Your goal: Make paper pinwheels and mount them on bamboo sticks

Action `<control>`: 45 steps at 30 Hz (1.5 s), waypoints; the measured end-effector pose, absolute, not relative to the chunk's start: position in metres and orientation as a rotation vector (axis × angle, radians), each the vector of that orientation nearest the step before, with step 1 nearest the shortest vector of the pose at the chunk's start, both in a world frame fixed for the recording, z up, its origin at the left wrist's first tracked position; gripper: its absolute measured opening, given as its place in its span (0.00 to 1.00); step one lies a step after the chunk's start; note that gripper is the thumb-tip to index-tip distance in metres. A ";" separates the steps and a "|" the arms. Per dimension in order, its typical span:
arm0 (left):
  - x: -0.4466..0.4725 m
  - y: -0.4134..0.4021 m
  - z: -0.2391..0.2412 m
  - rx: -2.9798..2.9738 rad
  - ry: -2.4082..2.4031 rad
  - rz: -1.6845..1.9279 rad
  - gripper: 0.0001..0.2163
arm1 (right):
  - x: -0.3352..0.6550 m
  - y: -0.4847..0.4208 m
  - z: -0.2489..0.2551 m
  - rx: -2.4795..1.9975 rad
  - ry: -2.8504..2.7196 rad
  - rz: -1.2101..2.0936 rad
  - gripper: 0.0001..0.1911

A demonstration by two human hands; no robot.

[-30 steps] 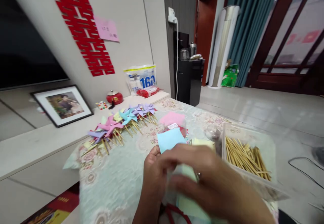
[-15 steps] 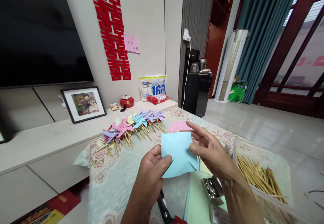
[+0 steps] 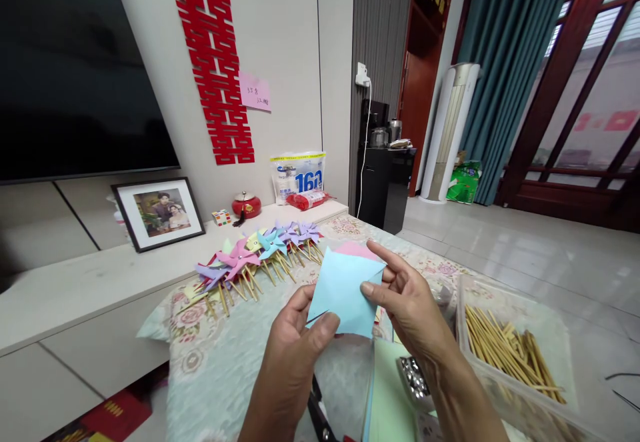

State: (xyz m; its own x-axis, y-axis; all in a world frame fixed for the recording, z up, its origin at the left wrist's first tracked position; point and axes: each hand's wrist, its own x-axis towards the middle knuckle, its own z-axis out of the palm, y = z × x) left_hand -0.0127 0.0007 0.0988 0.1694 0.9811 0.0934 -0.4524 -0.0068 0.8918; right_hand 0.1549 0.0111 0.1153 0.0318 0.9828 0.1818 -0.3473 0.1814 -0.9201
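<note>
Between my two hands is a light blue square of paper [image 3: 345, 289], with slits cut in from its corners. My left hand [image 3: 305, 332] pinches its lower left part, thumb on top. On the right edge, my right hand [image 3: 400, 292] grips the sheet between thumb and fingers, the index finger stretched out beyond it. Behind the sheet lies pink paper [image 3: 356, 249]. Scissors [image 3: 320, 412] rest below my left hand, partly cut off by the frame. Green paper sheets [image 3: 393, 389] and a small box of shiny metal fasteners [image 3: 414, 377] lie under my right forearm.
Several finished paper pinwheels [image 3: 240, 255] on sticks lie on the flowered tablecloth [image 3: 200, 389]. To the right stands a clear plastic bin [image 3: 465, 349] of thin wooden sticks [image 3: 505, 342]. A framed photo [image 3: 160, 215] and a red jar [image 3: 247, 205] stand on the cabinet behind.
The blue paper has been turned and tilted in my hands, so its corner now points up. My right hand has shifted slightly along its edge. The view has moved a little.
</note>
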 end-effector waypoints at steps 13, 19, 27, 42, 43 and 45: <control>-0.005 0.004 0.099 0.955 0.936 1.594 0.42 | 0.160 0.022 0.103 -0.829 -1.175 1.145 0.35; -0.007 0.006 0.094 0.983 0.953 1.545 0.41 | 0.170 0.026 0.099 -0.874 -1.379 1.250 0.21; -0.007 0.002 0.062 0.849 0.951 1.628 0.46 | 0.160 0.030 0.090 -1.056 -1.709 1.112 0.16; -0.010 0.000 0.014 0.701 0.994 1.761 0.46 | 0.132 0.044 0.062 -1.259 -1.963 0.819 0.06; -0.010 0.000 0.013 0.689 0.987 1.771 0.46 | 0.131 0.044 0.061 -1.263 -1.988 0.774 0.05; -0.010 0.001 0.011 0.673 0.977 1.795 0.45 | 0.130 0.045 0.060 -1.261 -2.038 0.705 0.03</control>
State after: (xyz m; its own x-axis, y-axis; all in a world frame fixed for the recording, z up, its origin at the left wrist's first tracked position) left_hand -0.0104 0.0013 0.0112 -0.3973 0.9174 0.0249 -0.4775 -0.2298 0.8481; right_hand 0.1295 0.0450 0.0601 -0.3416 0.9105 0.2331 0.5718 0.3982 -0.7173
